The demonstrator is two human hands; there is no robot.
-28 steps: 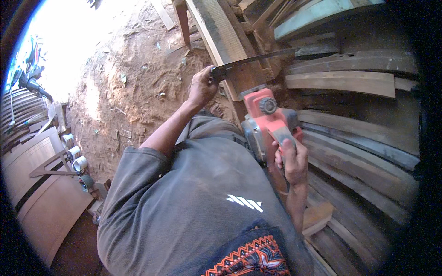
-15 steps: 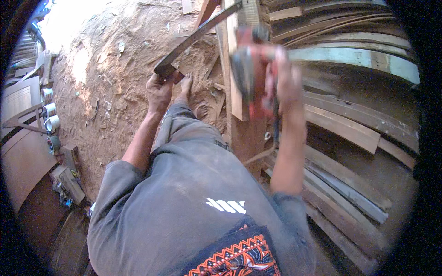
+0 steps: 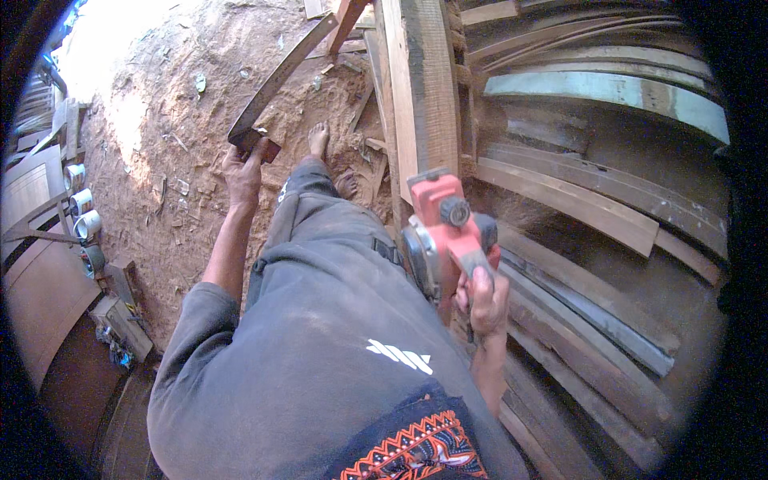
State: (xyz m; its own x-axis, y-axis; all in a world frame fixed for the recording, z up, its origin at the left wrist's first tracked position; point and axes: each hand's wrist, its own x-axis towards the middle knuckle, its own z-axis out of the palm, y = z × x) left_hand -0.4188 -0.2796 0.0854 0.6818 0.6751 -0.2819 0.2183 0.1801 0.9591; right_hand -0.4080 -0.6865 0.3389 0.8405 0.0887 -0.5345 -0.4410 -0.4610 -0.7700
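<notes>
My left hand (image 3: 243, 172) is closed around the short dark stock of a try square (image 3: 282, 80), out over the dirt floor. Its long dark blade slants up and to the right, apart from the wood. In my right hand (image 3: 486, 302) is a red electric hand planer (image 3: 436, 196), gripped by its rear handle, with a round black knob on top. The planer is over the near part of a thick wooden beam (image 3: 430, 88); whether it touches the wood I cannot tell. The beam's far part lies uncovered, its top rough and pale brown.
Many long boards lie stacked on the right, among them a pale blue-green plank (image 3: 592, 86). Several cans (image 3: 80, 202) and wooden panels (image 3: 48, 296) line the left side. Wood scraps litter the dirt floor (image 3: 152, 120) around my bare feet (image 3: 318, 140).
My right hand has drawn the planer back toward me along the beam, baring its far part. My left hand and the try square have shifted a little left and nearer.
</notes>
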